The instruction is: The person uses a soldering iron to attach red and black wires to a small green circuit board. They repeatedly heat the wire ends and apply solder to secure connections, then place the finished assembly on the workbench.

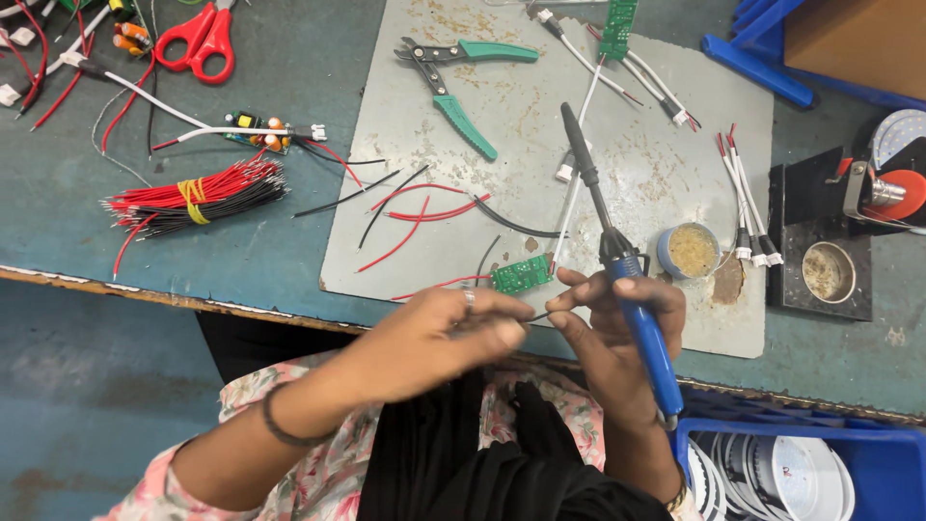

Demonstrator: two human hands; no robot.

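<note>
Two hands meet over the near edge of the grey mat [617, 145], and we see a thin black wire [536, 315] pinched between them. Our left hand [439, 342] has thumb and fingers closed on one end; our right hand [617, 333] nips the other end with its fingertips while gripping a blue soldering iron [632, 299], tip pointing away from us. Just beyond the fingers we spot a small green board [521, 275] on the mat, loose red and black wires near it. Right of the iron sits a flux tin [693, 251]. Farther out we have green cutters [453, 82], a wire bundle [193, 193] to the left, red scissors [198, 39] beyond it.
</note>
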